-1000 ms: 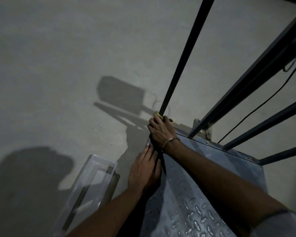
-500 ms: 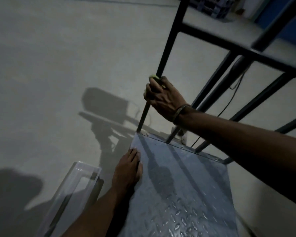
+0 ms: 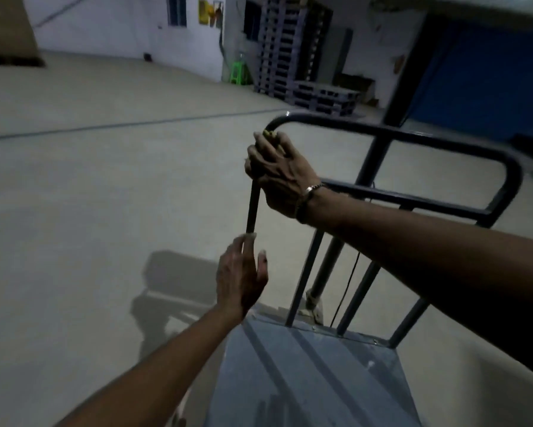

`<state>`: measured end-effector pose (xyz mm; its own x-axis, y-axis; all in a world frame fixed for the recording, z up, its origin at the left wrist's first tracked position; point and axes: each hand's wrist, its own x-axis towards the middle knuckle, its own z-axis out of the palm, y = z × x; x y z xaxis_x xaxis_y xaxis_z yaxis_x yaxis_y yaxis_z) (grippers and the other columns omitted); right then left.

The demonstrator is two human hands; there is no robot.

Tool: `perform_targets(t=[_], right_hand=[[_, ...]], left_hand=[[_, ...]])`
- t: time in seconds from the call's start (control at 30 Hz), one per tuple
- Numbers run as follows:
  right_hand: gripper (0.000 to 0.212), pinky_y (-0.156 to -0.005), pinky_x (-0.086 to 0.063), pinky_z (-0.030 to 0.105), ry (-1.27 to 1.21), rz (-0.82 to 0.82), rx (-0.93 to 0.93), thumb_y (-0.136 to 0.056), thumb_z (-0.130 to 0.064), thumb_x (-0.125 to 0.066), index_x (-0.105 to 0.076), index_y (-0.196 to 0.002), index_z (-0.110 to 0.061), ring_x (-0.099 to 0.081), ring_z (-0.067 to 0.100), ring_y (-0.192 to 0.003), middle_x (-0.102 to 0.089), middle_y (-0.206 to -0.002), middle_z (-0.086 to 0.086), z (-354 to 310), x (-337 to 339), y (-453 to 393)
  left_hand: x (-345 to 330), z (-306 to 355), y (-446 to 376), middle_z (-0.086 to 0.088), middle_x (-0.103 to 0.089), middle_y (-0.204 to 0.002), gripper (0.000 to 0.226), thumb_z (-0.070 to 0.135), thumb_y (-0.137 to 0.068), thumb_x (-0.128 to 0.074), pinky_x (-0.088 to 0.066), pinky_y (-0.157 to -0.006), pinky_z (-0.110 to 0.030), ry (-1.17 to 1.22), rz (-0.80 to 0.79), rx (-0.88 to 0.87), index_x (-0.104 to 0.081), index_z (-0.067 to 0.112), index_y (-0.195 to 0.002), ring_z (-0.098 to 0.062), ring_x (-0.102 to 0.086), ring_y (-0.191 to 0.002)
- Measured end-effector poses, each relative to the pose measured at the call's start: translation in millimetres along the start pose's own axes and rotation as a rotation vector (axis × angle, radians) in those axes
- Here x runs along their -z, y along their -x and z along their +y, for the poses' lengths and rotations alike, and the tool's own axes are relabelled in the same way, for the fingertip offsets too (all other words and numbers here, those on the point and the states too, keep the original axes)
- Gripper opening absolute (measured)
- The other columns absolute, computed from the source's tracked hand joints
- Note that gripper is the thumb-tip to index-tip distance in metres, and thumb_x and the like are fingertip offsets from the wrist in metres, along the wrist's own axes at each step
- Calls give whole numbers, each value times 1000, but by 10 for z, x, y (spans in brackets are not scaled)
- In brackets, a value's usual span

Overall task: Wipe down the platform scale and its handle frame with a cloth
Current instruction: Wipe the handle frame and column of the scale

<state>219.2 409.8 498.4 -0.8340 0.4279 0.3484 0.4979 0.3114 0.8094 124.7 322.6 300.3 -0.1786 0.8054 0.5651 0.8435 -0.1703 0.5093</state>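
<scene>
Handle frame point(image 3: 391, 137) upright, top bar crosswise

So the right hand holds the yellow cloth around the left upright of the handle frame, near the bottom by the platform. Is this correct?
Not quite. In the head view the right hand grips the cloth near the top of the left upright, just under the bend, not by the platform.

No legible text, numbers or brand marks anywhere. Yellow sign point(image 3: 210, 13) on the far wall too blurred to read. Nothing readable on the platform scale point(image 3: 314, 380) or handle frame point(image 3: 413, 137).
</scene>
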Motion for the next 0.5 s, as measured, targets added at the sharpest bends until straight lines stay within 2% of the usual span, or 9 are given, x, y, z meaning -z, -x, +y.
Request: perform_targets(t=[0.07,0.13,0.23,0.3,0.37,0.5], right_hand=[[55,-118,-26,63,-64,38,-131,-94,-26,-36,-46,-146,-14,-31,43,-148,-44,-152,17,198,63,-14],[56,-109,-33,57,-198,53,-302,-94,-34,-40,-45,-147,-17,-45,41,-134,-51,-143,16,459,111,28],[56,-94,-38,51,-331,29,-506,-92,-27,-51,-41,-147,-19,-53,36,-111,-54,-129,10,795,35,304],[57,-96,-39,49,-365,19,-563,-92,-28,-54,-39,-147,-21,-51,32,-112,-51,-130,6,952,-48,626],[59,-103,-37,47,-380,28,-635,-90,-26,-55,-39,-147,-21,-50,30,-116,-50,-131,5,1100,-146,979],[62,-115,-30,52,-381,-12,-731,-92,-30,-57,-37,-150,-20,-45,31,-130,-47,-142,6,1410,-315,1679]], left_hand=[[285,308,-441,-15,-58,-140,49,28,-103,-58,-53,-93,-45,7,166,-56,-50,9,-147,-34,-60,-118],[503,544,-771,-16,-50,-152,58,26,-103,-57,-50,-105,-48,20,221,-122,-40,8,-156,-34,-53,-134],[749,835,-1147,-14,-36,-166,71,24,-103,-58,-42,-119,-47,6,240,-232,-25,9,-164,-34,-38,-152],[823,1028,-1338,-13,-26,-173,79,27,-103,-59,-33,-126,-51,-116,185,-353,-16,9,-167,-33,-23,-161],[838,1232,-1497,-11,-21,-175,85,32,-101,-61,-27,-128,-57,-231,104,-432,-12,11,-168,-32,-15,-163],[826,1548,-1673,-12,-31,-170,91,37,-91,-69,-19,-127,-65,-355,30,-395,-22,10,-165,-33,-21,-161]])
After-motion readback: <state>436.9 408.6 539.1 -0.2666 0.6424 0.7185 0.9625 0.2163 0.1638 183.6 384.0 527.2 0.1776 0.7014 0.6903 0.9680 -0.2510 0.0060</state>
